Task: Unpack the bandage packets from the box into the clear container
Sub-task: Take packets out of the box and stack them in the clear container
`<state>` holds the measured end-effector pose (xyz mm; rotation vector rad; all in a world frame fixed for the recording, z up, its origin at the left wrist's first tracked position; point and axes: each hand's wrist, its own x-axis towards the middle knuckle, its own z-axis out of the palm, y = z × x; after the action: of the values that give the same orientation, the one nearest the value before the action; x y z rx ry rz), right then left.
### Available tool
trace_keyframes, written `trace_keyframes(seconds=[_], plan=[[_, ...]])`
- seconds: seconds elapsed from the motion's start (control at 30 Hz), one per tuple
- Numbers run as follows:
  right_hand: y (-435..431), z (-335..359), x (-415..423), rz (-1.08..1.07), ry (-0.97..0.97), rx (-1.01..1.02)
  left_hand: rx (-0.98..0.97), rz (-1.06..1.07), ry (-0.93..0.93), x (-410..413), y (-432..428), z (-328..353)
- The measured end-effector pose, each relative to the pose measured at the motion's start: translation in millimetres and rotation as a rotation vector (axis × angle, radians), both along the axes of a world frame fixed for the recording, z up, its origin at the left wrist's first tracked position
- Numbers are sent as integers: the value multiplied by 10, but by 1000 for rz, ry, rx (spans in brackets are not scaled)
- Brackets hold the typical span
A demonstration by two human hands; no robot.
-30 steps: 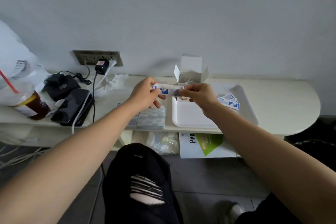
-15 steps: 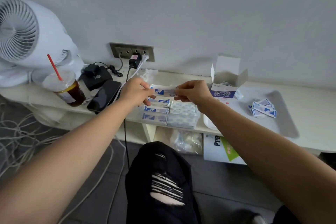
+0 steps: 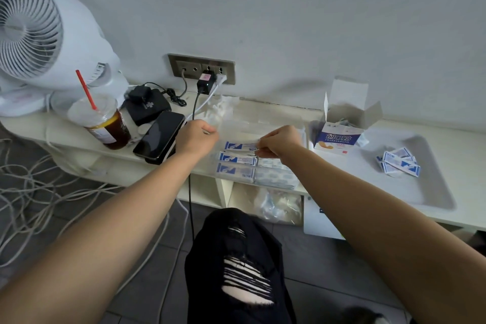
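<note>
Bandage packets (image 3: 236, 160) lie stacked in the clear container (image 3: 253, 123).

- The packet (image 3: 238, 146) is showing white with a blue block at its left end.
- The stacks (image 3: 235, 169) below it are showing the same white and blue on the left. On the right they are looking pale with a fine bluish print.
- The box (image 3: 337, 138) is showing white, with a dark blue band carrying white letters and a pale orange mark.
- The tray (image 3: 434, 192) is looking white, and the loose packets (image 3: 399, 163) are showing white and blue.
- The fan (image 3: 39, 34) is looking white.
- The straw (image 3: 85, 89) is showing red, and the drink (image 3: 113, 131) is showing dark brown.
- The phone (image 3: 159, 134) is looking black.
- The trousers (image 3: 236, 244) are looking black, with rows of white threads across a rip.
</note>
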<state>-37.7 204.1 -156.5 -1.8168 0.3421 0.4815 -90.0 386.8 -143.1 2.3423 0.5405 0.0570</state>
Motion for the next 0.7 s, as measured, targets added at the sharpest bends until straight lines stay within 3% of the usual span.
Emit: trace_keyframes(seconds=[0.1, 0.4, 0.5, 0.63, 0.7], plan=[[44, -48, 24, -33, 32, -55, -8, -14, 12, 10, 0, -19], [72, -44, 26, -137, 113, 93, 7, -18, -13, 46, 6, -73], [44, 8, 11, -136, 126, 120, 105, -28, -60, 40, 6, -74], [21, 47, -1, -129, 123, 125, 322, -193, -284, 42, -133, 14], [15, 28, 7, -132, 126, 123, 345, -345, -260, 106, -239, 47]])
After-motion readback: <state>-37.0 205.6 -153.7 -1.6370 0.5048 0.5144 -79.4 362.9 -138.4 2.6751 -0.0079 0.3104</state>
